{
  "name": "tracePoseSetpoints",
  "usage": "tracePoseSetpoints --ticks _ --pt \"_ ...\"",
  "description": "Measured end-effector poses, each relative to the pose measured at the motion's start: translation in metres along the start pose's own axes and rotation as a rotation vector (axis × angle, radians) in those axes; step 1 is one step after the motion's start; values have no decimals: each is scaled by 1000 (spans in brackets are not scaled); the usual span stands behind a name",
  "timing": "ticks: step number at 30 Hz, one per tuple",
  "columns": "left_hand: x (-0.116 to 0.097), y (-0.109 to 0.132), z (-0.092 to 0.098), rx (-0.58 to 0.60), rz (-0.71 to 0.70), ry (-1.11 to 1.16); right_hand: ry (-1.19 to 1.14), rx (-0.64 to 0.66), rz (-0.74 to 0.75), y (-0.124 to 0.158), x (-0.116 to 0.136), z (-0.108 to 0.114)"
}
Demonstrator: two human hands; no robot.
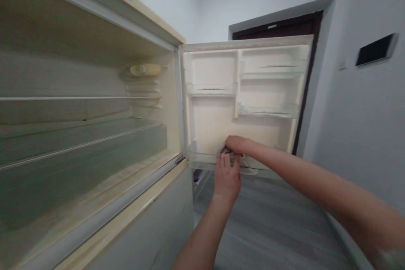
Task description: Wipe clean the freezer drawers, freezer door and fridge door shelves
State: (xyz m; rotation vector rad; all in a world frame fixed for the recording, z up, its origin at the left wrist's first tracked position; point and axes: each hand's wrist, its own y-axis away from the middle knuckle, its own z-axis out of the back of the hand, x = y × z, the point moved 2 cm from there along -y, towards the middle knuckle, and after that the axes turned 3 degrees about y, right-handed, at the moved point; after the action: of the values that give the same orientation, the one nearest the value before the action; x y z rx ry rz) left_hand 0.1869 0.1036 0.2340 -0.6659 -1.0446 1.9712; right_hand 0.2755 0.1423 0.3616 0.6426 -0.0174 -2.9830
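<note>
Both hands meet at the bottom bin point(202, 160) of the open refrigerator door point(211, 120). My left hand point(228, 174) is raised from below, with its fingers closed against a small dark thing point(225, 149) at the bin's front. Just above, my right hand point(238, 144) bends down over the same spot, its fingers curled and mostly hidden. Between the hands the dark thing shows only in part, with something clear beside it, so I cannot tell its kind.
To the left stands the refrigerator's interior with a glass shelf point(79, 98) and a clear drawer point(95, 164). Upper door bins point(211, 89) hang above the hands. Behind the door is a dark doorway point(278, 29); a black panel point(376, 49) is on the right wall. Grey floor point(265, 219) lies below.
</note>
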Motion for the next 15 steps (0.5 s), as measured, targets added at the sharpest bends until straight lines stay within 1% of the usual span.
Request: tracePoseSetpoints --ticks 2,3,4,5,7,8,9,10,11,12,13,14,15 --pt "-1 -1 4 33 -6 -21 -3 2 20 8 -8 -1" --pt "-1 0 10 47 -9 -21 -6 -53 33 14 -8 0" --pt "1 3 19 55 -5 -15 -17 -156 51 24 -7 0" --pt "4 9 32 53 13 3 -44 -330 73 39 -4 -1" --pt "19 29 68 5 93 43 -146 -733 94 80 3 -12" --pt "31 45 90 -47 164 63 -220 -883 79 105 5 -24" --pt "46 64 114 -123 252 81 -291 -973 41 130 6 -42" --pt "62 86 138 -202 337 71 -358 -1021 -42 155 7 -64" --pt "78 110 160 -241 442 56 -435 -1001 -197 178 8 -92" --pt "95 135 179 -269 575 58 -544 -937 -374 200 11 -123" --pt "111 160 196 -298 750 65 -713 -809 -522 219 18 -157" --pt "125 185 209 -298 941 68 -897 -667 -643 237 29 -190" --pt "135 207 219 -255 1048 49 -1075 -490 -727 252 45 -221"
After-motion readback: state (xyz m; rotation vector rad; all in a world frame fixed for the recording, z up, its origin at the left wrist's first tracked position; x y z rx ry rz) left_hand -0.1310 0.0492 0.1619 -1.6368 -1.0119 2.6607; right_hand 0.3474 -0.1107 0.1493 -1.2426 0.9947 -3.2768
